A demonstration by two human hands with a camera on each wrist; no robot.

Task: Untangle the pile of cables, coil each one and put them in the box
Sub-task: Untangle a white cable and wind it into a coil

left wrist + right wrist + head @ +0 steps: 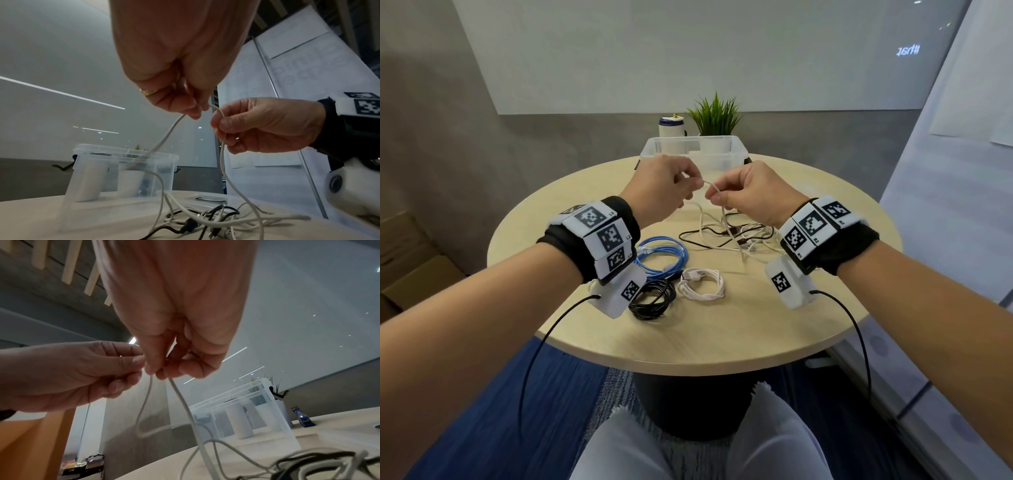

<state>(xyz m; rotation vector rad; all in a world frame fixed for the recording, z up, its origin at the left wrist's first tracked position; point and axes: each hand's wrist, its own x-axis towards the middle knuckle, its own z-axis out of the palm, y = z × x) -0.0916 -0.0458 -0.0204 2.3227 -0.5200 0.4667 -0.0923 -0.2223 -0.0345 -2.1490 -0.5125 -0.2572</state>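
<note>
Both hands are raised above the round table, close together. My left hand (692, 185) (200, 110) pinches a thin white cable (710, 186) (223, 162) (182, 400). My right hand (717, 198) (160, 372) pinches the same cable a short way along. Its two strands hang down into a loose tangle of white and black cables (732, 236) (205, 219) on the table. Three coiled cables lie near the front: blue (664, 255), black (652, 298), white (702, 284). A clear plastic box (695, 150) (123, 170) (257, 410) stands behind the hands.
The light wooden table (688, 356) has its rim close to my knees. A potted plant (715, 114) and a white cylinder (671, 126) stand behind the box. Cardboard boxes (404, 260) sit on the floor at the left. A small blue object (304, 417) lies beside the box.
</note>
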